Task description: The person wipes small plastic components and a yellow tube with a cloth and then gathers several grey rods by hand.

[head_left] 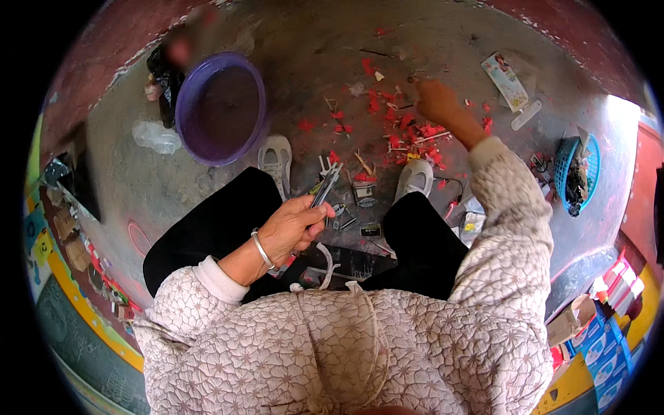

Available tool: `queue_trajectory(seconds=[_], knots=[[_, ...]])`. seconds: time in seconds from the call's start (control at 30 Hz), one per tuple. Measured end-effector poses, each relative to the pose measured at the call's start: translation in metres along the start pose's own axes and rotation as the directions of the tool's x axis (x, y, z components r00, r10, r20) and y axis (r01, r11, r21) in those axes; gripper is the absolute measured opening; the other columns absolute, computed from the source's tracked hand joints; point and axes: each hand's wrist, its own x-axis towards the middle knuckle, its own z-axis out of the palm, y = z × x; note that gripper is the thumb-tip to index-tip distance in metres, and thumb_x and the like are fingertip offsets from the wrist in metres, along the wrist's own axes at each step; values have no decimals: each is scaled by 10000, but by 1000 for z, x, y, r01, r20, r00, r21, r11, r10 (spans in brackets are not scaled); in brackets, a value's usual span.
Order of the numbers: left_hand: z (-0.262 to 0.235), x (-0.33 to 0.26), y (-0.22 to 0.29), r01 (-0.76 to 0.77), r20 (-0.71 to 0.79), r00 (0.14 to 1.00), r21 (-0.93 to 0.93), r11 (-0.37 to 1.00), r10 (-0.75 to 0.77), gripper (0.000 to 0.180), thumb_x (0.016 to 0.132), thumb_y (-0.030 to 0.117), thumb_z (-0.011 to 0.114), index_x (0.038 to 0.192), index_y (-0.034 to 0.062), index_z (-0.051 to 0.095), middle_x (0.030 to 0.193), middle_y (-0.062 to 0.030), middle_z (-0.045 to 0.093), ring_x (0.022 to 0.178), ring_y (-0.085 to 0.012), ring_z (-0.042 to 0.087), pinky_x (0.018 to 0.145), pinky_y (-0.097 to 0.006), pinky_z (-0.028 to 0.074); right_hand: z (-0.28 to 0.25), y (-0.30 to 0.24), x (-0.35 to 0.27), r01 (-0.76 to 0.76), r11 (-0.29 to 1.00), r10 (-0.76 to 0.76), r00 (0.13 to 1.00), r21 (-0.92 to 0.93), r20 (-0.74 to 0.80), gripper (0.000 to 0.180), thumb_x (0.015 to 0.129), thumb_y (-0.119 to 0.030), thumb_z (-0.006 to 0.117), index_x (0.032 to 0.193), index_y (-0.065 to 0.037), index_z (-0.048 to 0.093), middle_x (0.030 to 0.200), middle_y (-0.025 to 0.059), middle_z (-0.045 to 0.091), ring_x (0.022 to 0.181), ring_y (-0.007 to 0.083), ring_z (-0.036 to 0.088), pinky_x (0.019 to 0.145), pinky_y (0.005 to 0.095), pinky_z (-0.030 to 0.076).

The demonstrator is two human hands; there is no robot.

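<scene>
My left hand (280, 228), with a pale bangle at its wrist, is closed around a bundle of slim grey and white sticks (324, 181). Their far ends fan out above my fingers; their exact kind does not show. Stretched out over the floor, my right hand (440, 105) has its fingers drawn together, and a small dark bit (413, 79) shows at their tips. Red scraps (404, 128) and thin pale sticks (430, 138) lie scattered just below that hand. Small loose items, among them a little dark box (371, 229), lie between my shoes.
A purple basin (181, 114) stands at the upper left, beside a black plastic bag (166, 86). At the right is a blue basket (564, 166) with dark stuff inside. A printed packet (505, 81) lies at the upper right. Boxes (602, 353) are stacked at the lower right.
</scene>
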Motion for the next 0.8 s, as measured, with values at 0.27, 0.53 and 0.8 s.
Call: queue_trajectory(seconds=[0.27,0.53,0.8], knots=[[4,11,5,-88,-121,989,-11,996,86,152,892,159,437,949,25,478,582,34,370,427,-23,250,363,-159,165,44,-5,-48,29,997,-25,998,75,-50,158,671,-65,535,815,-19,582,780,195,592,720,356,592,635,438,481],[-9,28,9,-269,-177,952,-107,957,248,165,919,153,389,958,18,475,697,-32,497,542,-76,442,444,-180,349,27,-37,-31,257,617,-148,966,744,-211,135,723,-132,561,729,-3,599,702,148,608,656,241,608,599,340,471],[-13,31,12,-292,-120,956,-299,908,268,165,919,143,387,975,14,475,894,-139,587,748,-164,586,606,-231,492,-56,-79,-74,269,399,191,911,876,-367,114,743,-93,609,776,15,589,675,111,599,578,114,556,538,260,434]])
